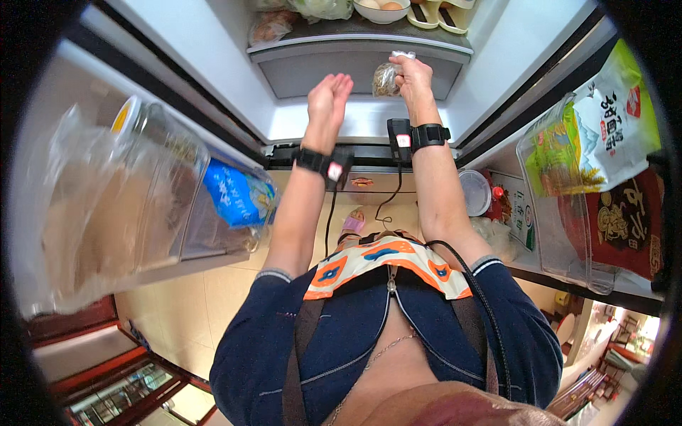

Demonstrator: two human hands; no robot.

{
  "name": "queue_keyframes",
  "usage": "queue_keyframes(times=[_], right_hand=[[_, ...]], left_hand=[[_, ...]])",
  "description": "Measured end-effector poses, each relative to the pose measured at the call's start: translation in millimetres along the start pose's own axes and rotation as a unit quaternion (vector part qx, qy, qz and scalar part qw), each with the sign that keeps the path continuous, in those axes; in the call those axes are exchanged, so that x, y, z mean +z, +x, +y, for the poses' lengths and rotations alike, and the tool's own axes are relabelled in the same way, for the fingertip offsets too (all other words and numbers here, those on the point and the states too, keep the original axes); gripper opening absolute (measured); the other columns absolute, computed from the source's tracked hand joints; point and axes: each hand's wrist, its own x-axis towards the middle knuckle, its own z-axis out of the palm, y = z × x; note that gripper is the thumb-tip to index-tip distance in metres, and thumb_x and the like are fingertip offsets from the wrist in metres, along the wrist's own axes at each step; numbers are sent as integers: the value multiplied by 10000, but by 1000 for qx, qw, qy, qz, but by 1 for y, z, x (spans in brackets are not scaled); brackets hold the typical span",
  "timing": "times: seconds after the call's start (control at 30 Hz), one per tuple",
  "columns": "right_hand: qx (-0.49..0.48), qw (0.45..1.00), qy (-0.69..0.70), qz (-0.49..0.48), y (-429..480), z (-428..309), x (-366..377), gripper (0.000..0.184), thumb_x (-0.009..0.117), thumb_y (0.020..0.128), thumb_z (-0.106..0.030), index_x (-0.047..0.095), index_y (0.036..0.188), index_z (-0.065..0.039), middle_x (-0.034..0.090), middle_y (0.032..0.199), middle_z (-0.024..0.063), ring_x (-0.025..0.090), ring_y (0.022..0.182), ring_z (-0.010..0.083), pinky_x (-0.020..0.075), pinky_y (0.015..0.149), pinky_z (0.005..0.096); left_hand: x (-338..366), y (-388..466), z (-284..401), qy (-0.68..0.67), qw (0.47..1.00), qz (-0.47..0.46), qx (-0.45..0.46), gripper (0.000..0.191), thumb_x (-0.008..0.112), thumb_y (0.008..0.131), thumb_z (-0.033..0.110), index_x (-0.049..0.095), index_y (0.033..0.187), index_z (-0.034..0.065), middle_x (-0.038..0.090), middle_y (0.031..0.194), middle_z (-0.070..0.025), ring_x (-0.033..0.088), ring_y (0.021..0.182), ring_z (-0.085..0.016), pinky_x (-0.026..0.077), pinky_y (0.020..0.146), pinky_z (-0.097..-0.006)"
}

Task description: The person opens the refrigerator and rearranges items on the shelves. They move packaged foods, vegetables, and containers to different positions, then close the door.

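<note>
My right hand [418,81] grips the top of a small clear plastic bag [384,81] with brownish, dry-looking contents. The bag hangs in front of a grey drawer front [341,72] inside an open refrigerator. Level with it to the left, my left hand [327,100] is raised with its fingers stretched out and nothing in it. Above the drawer, a shelf [367,41] bears a white bowl [384,14] of eggs, a pair of cream slipper-shaped items [439,16] and several plastic bags of food [272,26].
Both refrigerator doors stand open beside my arms. The left door's bins hold a lidded jar [160,125], a blue packet [234,194] and a large plastic bag [106,213]. In the right door are a white-and-green packet [610,120], a dark red package [623,223] and a round lidded tub [474,191].
</note>
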Motion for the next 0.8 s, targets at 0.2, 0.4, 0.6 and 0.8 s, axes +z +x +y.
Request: queue_keyframes(times=[0.2,0.4,0.6,0.8], right_hand=[[58,992,113,26,26,-10,-12,206,704,752,81,546,804,-40,436,669,-15,333,470,69,198,386,233],[6,999,49,20,-13,-4,-20,183,693,775,41,559,855,-55,458,676,-18,298,474,61,224,404,235],[19,998,-41,42,-91,-9,-33,126,641,805,26,604,923,2,545,711,1,328,478,47,252,414,225],[70,994,-80,3,-141,-14,-67,134,629,828,-6,640,957,29,592,750,17,360,492,40,266,422,213]], left_hand=[[26,97,-9,-91,995,-20,-41,219,515,985,39,486,1168,-79,562,1100,-210,581,1041,-351,491,986,-536],[26,56,-6,14,999,36,-22,157,511,994,50,445,1002,-92,553,988,-224,623,854,-305,598,849,-482],[12,-29,11,62,998,5,-19,200,526,993,62,480,908,-113,559,991,-218,637,881,-306,588,903,-489],[-2,-87,31,114,989,-20,-93,243,502,1004,68,539,985,-171,611,1081,-262,638,1035,-358,527,1012,-456]])
